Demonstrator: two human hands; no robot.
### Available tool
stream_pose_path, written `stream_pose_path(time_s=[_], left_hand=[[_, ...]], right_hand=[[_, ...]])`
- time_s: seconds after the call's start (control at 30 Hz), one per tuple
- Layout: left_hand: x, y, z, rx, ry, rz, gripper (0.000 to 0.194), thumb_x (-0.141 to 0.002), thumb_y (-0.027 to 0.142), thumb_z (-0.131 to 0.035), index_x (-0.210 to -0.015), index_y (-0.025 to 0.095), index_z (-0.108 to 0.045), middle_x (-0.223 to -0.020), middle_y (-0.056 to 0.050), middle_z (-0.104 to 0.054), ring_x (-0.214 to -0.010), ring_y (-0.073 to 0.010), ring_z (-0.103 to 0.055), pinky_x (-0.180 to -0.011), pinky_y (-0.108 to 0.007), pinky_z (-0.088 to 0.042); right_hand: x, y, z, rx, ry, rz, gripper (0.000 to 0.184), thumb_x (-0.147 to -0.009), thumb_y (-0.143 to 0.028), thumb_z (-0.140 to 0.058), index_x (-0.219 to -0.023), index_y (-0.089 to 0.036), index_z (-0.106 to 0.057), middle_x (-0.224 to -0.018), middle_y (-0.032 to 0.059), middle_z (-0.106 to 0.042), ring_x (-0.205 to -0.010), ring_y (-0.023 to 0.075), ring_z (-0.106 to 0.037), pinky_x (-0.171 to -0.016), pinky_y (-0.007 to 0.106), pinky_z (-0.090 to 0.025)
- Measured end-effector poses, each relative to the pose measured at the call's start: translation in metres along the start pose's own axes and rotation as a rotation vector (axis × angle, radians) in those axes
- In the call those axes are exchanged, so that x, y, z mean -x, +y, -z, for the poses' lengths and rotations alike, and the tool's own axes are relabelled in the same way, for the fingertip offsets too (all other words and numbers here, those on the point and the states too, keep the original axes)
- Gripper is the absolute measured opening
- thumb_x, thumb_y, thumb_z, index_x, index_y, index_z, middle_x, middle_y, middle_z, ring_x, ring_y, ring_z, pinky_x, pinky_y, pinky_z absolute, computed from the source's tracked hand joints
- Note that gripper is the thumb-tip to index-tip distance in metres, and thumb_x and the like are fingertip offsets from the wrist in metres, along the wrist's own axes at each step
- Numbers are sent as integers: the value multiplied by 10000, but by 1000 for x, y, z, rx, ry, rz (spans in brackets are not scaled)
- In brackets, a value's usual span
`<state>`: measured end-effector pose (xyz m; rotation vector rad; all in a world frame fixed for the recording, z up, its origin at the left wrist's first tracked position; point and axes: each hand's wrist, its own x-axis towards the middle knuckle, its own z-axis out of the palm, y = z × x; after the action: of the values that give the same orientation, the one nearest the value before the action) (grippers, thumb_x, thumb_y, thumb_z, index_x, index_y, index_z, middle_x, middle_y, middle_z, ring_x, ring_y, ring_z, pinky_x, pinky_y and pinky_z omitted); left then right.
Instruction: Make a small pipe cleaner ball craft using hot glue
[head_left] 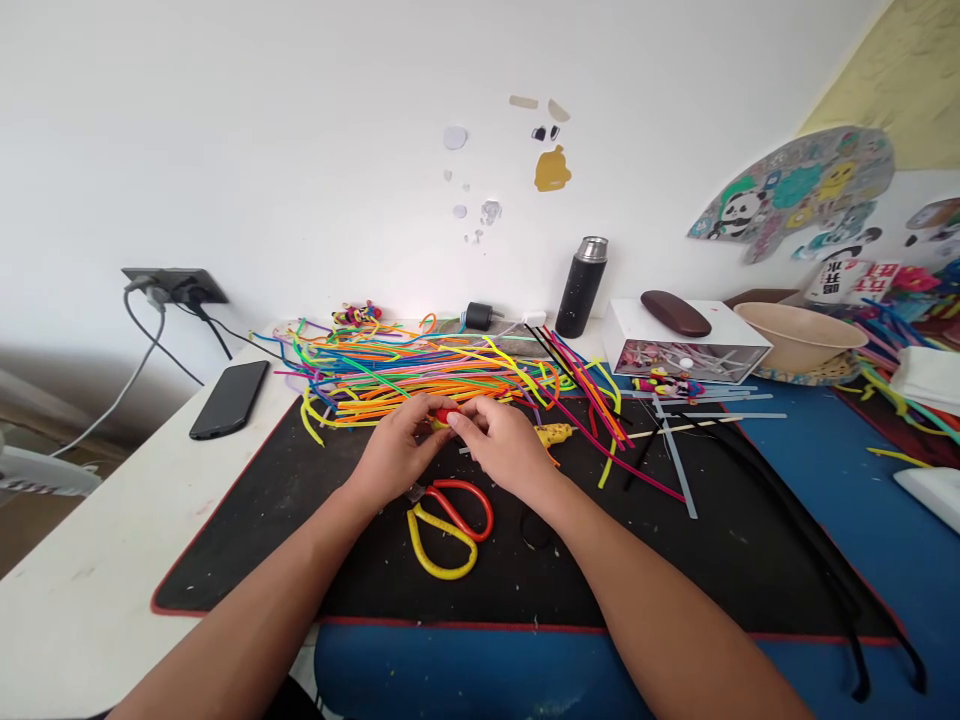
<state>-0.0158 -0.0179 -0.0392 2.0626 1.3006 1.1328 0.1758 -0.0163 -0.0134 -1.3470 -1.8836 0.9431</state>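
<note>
Both hands, left (397,450) and right (502,440), pinch a small red piece (444,415); loosened fingertips could drop it toward the mat's (277,520) far edge.

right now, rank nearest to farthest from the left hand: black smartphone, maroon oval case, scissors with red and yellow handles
1. scissors with red and yellow handles, just below the left hand
2. black smartphone, off left
3. maroon oval case, far right

A smartphone (229,400) lies on the worktop (112,560); a black vacuum flask (579,295) (silvery at the top) stands near the wall (337,150), and a brown glasses case (676,313) rests on a white box (626,325) near a beige bowl (799,338).
</note>
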Motion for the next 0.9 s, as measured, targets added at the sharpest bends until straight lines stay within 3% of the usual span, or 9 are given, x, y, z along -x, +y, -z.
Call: stream_pose_path(time_s=[0.23, 0.5, 0.7, 0.9], left_hand=[[1, -1, 0, 137, -21, 70, 394, -947, 456, -720, -1265, 223, -734, -1213, -108, -771, -1106, -288, -728, -889, -389, -604], [1, -4, -1, 248, -61, 64, 455, -980, 438, -701, -1386, 234, -682, -1300, -121, -742, -1154, -293, -714, -983, -432, -586], [0, 1, -5, 452, -33, 140, 341, -913, 439, -785, -1161, 211, -729, -1116, -80, -777, -999, -251, -746, -883, -376, -619], [-3, 4, -4, 567, 3, 205, 379, -851, 445, -851, -1114, 195, -744, -1044, -69, -778, -947, -229, -736, -884, -375, -612]], right_hand=[[-4, 6, 0, -111, -5, -17, 225, -1041, -391, -613, -987, -196, -712, -872, 23, -766, -588, 133, -626, -586, 274, -430], [-5, 9, 1, -110, -14, -29, 254, -1050, -412, -589, -997, -199, -716, -680, -16, -674, -513, 129, -575, -568, 273, -413], [-5, 9, 1, -97, -13, -10, 265, -1053, -422, -583, -978, -200, -708, -655, -15, -663, -505, 135, -574, -572, 278, -406], [-4, 9, 0, -114, -18, 18, 202, -1039, -379, -603, -1007, -203, -698, -696, -6, -693, -559, 151, -607, -590, 279, -419]])
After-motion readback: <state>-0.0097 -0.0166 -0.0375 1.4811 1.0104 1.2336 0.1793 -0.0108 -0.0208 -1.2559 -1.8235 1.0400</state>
